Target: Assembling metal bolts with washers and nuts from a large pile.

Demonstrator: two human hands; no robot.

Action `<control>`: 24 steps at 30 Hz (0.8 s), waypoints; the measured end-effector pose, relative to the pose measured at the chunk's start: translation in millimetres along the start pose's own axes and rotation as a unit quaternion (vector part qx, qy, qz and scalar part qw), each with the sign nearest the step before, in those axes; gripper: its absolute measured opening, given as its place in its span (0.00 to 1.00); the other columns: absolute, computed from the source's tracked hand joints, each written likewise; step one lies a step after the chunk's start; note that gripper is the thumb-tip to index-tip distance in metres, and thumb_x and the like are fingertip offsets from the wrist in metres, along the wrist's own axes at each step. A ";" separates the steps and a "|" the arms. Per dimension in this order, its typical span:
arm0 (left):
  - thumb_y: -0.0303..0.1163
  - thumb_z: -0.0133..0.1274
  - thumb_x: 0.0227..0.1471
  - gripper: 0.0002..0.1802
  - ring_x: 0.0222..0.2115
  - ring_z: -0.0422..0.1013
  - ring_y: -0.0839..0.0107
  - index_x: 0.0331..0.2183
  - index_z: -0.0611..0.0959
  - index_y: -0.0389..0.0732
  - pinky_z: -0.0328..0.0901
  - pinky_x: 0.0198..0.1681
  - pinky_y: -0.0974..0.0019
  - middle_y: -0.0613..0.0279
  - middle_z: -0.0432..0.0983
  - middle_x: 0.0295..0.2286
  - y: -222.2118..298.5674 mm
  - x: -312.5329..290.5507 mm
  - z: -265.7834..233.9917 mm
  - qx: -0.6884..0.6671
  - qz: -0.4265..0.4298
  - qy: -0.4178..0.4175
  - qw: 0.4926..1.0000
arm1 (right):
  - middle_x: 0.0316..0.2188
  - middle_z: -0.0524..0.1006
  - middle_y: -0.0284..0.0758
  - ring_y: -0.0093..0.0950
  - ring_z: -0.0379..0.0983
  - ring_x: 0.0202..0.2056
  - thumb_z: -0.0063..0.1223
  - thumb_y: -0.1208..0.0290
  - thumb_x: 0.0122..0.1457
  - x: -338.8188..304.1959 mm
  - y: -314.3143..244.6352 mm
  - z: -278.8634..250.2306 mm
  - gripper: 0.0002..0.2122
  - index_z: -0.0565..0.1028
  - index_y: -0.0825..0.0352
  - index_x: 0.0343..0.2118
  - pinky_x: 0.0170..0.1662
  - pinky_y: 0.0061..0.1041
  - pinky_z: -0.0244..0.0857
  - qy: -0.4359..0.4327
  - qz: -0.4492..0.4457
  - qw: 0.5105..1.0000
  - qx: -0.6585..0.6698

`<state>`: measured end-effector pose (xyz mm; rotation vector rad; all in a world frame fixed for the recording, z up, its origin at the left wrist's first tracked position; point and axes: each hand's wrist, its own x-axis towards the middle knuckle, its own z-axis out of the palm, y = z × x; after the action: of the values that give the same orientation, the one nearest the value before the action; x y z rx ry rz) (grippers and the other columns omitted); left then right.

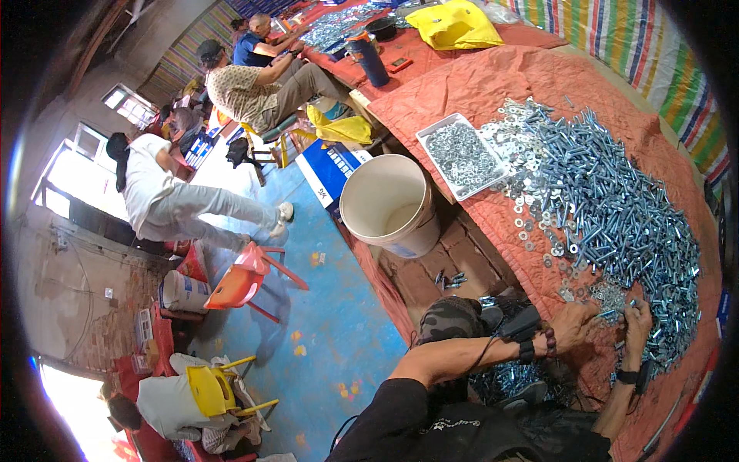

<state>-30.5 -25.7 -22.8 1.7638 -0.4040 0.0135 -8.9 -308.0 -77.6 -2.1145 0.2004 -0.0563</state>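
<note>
At the pile's near edge, my left hand [572, 325] has its fingers bent together over the small spring washers [608, 296]; what they pinch is too small to make out. Just to its right, my right hand [637, 323] is closed, and a bluish bolt [609, 314] shows by its fingertips, between both hands. A large heap of bolts [616, 196] spreads beyond them on the red cloth [500, 81]. Flat washers [531, 165] lie along the heap's left side. A white tray [426, 132] of small ring washers stands beside these.
Left of the cloth stands a white bucket [362, 192] by a blue carton [314, 171]. A few bolts [451, 279] and more bolts [500, 377] lie low near my lap. Farther back are a dark blue flask [371, 63], a yellow bag [454, 27], seated workers and a walking person [165, 192].
</note>
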 end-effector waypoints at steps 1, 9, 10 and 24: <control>0.33 0.49 0.55 0.10 0.23 0.68 0.45 0.26 0.75 0.36 0.61 0.25 0.52 0.46 0.70 0.19 -7.2 -1.5 -0.7 0.013 0.000 0.019 1.000 | 0.26 0.74 0.28 0.15 0.68 0.24 0.54 0.68 0.58 -11.8 -48.3 21.6 0.15 0.68 0.68 0.45 0.25 0.15 0.61 -0.007 0.023 0.993 0.114; 0.32 0.48 0.55 0.09 0.23 0.69 0.47 0.32 0.79 0.37 0.62 0.26 0.54 0.45 0.72 0.21 -8.9 3.1 -7.6 -0.043 -0.031 0.032 0.998 | 0.39 0.74 0.30 0.17 0.71 0.32 0.55 0.67 0.59 -37.9 -123.3 49.4 0.25 0.62 0.69 0.57 0.35 0.13 0.64 -0.039 0.006 0.943 0.331; 0.32 0.48 0.55 0.09 0.24 0.70 0.47 0.34 0.80 0.38 0.62 0.27 0.55 0.45 0.72 0.22 -8.7 4.0 -9.0 -0.028 -0.053 0.009 0.998 | 0.40 0.74 0.30 0.18 0.71 0.34 0.54 0.68 0.59 -40.2 -123.8 49.1 0.25 0.62 0.71 0.57 0.39 0.15 0.65 -0.065 0.009 0.934 0.351; 0.36 0.50 0.53 0.10 0.24 0.70 0.45 0.29 0.79 0.39 0.62 0.25 0.51 0.44 0.72 0.20 2.8 -2.7 -7.9 0.017 -0.053 0.001 0.998 | 0.38 0.76 0.30 0.15 0.71 0.32 0.55 0.70 0.59 -48.9 -121.1 55.0 0.19 0.68 0.69 0.51 0.34 0.14 0.68 -0.046 0.018 0.906 0.419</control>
<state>-32.1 -18.0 -18.9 1.8176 -0.3087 -0.0532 -35.9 -191.5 -1.6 -1.2469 0.1250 -0.0153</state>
